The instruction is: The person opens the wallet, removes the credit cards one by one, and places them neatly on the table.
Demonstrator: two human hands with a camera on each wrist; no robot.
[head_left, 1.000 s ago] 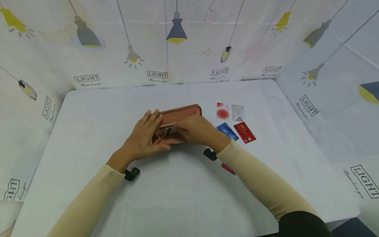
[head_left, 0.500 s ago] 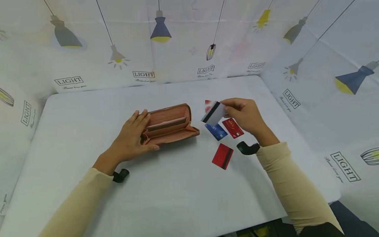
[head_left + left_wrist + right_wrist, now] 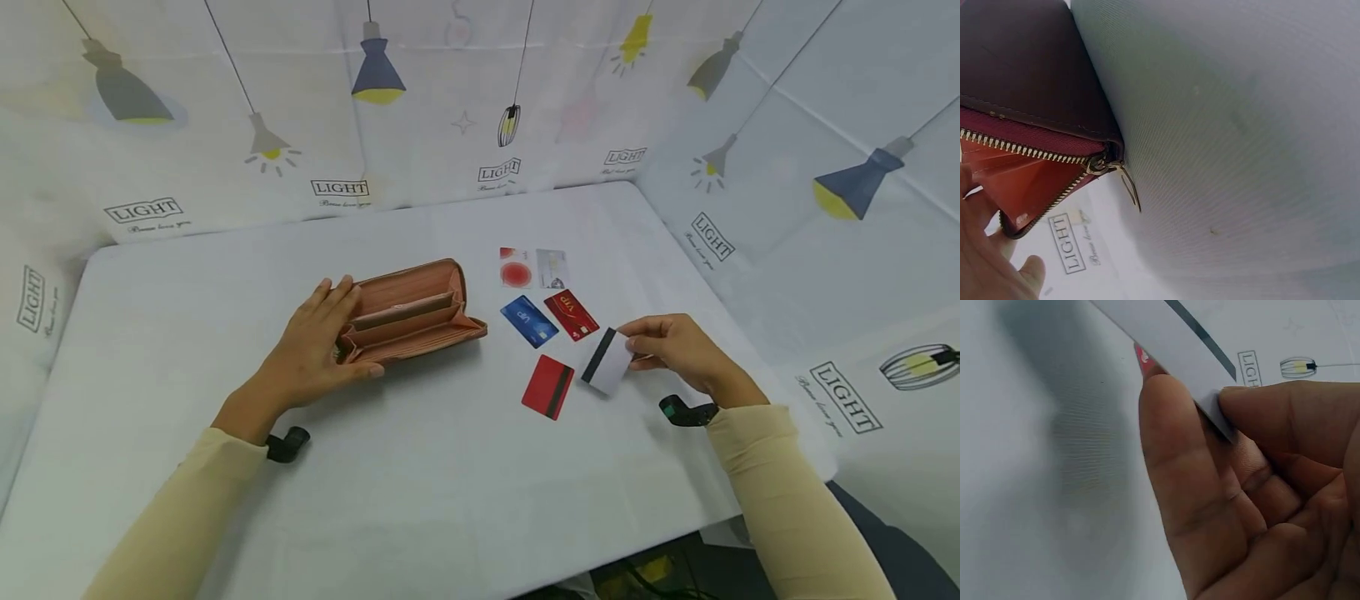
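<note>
A pinkish-brown zip-around wallet [image 3: 408, 333] stands unzipped on the table, its pleated compartments facing up. My left hand [image 3: 311, 343] rests against its left end, fingers extended along the far side and thumb straight at the near side. In the left wrist view, the wallet's dark outer side [image 3: 1029, 69] and metal zipper show beside that hand. My right hand [image 3: 678, 354] pinches a white card [image 3: 611, 367] with a dark stripe between thumb and fingers, tilted above the table. The right wrist view shows this card [image 3: 1166, 344] gripped at one corner.
Cards lie right of the wallet: a white card with a red circle [image 3: 515, 271], a silvery card [image 3: 552, 269], a blue card [image 3: 529, 322], a red VIP card [image 3: 572, 315] and a striped red card [image 3: 547, 387]. The white table's [image 3: 420, 483] front edge shows at lower right.
My right hand has come out of the wallet with the white card, passed over the other cards, and moved right and nearer. My left hand stays at the wallet. The head view has shifted right.
</note>
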